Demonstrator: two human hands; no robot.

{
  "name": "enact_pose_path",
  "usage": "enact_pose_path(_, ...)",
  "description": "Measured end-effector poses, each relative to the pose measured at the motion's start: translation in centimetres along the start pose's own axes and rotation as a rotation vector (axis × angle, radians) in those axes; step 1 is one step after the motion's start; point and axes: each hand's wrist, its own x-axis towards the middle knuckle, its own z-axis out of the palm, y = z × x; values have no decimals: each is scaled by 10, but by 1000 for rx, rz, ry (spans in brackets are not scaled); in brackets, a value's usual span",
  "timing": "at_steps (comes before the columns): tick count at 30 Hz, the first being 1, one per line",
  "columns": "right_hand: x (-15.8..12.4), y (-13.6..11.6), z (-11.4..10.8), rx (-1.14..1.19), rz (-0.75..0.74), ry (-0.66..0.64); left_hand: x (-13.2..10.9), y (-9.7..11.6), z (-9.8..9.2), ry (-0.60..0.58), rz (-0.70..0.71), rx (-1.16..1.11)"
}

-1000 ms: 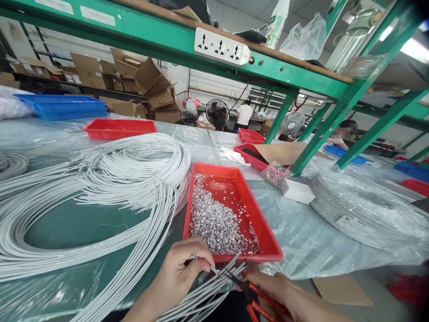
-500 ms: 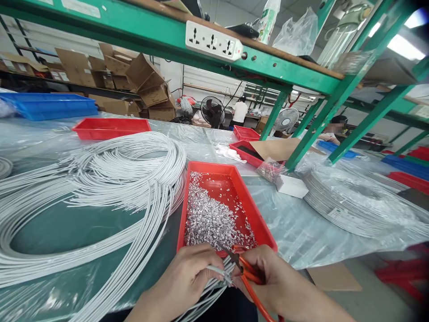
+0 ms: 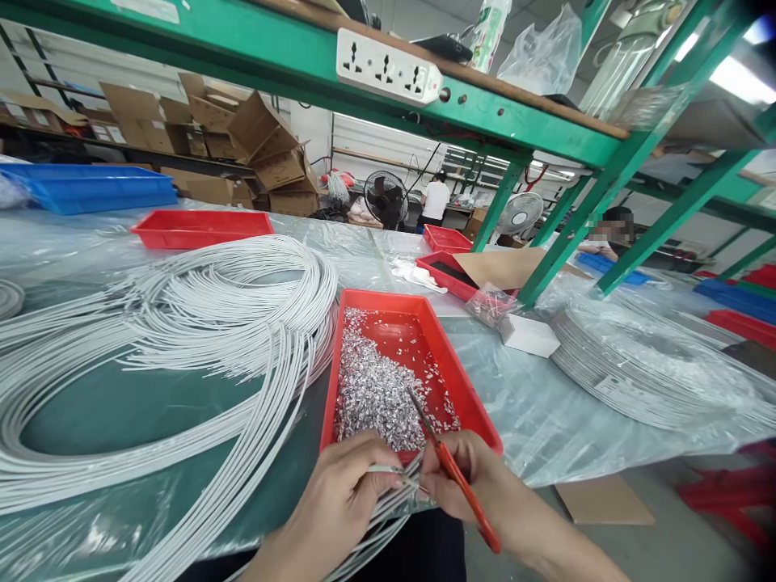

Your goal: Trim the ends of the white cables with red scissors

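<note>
Left hand (image 3: 343,493), lower centre of the frame: thumb and forefinger pinch a grey cable (image 3: 385,469) near its end. Right hand (image 3: 464,477), just right of it: closed around an orange-handled tool (image 3: 452,469), its fingertips at the cable end; whether they grip anything there cannot be told. The tool's dark tip points up over the red tray (image 3: 470,388), where small metal pieces (image 3: 379,396) lie heaped to the left.

Risks, as judged: the tool lies loosely angled across the palm, so a slack grip could let it drop among the pieces. A pointed tip so near the left fingers could nick skin if either hand slips. The loose cables (image 3: 385,513) below the hands could snag or pull the held end out of line. A knock to the tray's near edge could scatter the pieces.

Markings: the tag (image 3: 609,388) on the wrapped coil (image 3: 643,372), right of frame, and the printed bottle (image 3: 488,36), upper right, are illegible at this size. No brand is readable.
</note>
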Motion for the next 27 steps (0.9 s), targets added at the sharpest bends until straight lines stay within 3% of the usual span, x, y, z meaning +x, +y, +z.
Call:
enact_pose_path(4,5,5,8,393,115,24,-3,1,4,104,-67,-45)
enact_pose_path(7,6,4,7,508,105,57,-5,4,8,141,-225,-119)
enact_pose_path(12,3,-3,-1,177,-117,112,-3,5,10,161,-449,-429)
enact_pose_path(17,5,1,9,42,-269,140,-2,2,8,21,-606,-769)
enact_pose_path(27,11,6,12,-225,-465,264,-2,8,6,-32,-699,-863)
